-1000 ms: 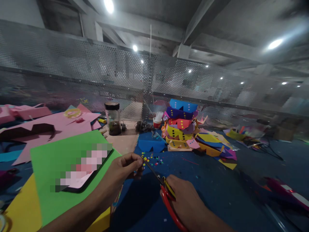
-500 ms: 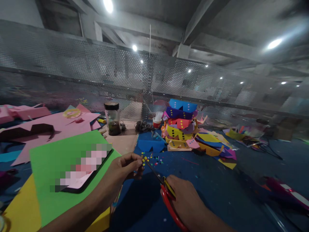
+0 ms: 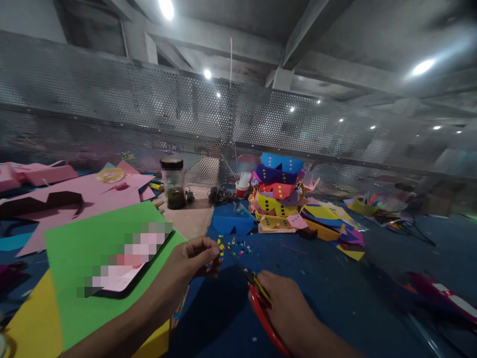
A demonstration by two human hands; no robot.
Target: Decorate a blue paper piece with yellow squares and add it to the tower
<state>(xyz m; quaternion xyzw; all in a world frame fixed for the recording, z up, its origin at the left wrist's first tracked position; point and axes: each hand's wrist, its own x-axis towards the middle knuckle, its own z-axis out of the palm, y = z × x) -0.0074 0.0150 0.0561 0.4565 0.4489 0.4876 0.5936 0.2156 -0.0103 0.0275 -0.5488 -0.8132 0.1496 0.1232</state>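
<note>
My right hand [image 3: 285,303] is closed round the red handles of a pair of scissors [image 3: 261,318]. Their dark blades point up and left, with the tips close to my left fingertips. My left hand [image 3: 199,256] is closed in a pinch at the middle of the view; whatever sits between thumb and finger is too small to make out. Just beyond lie tiny coloured paper squares [image 3: 240,246], scattered on the blue table [image 3: 216,308]. Behind them rests a blue paper mask shape [image 3: 233,225].
A green paper sheet [image 3: 74,258] with a phone [image 3: 126,281] on it lies left. A lidded jar [image 3: 175,186] and a paper cup [image 3: 242,189] stand behind. Colourful paper masks [image 3: 278,204] are stacked beyond my right hand. Perforated metal panels [image 3: 149,109] close off the back.
The scissor tips have shifted slightly away from my left fingertips, to the right. My left hand stays almost still.
</note>
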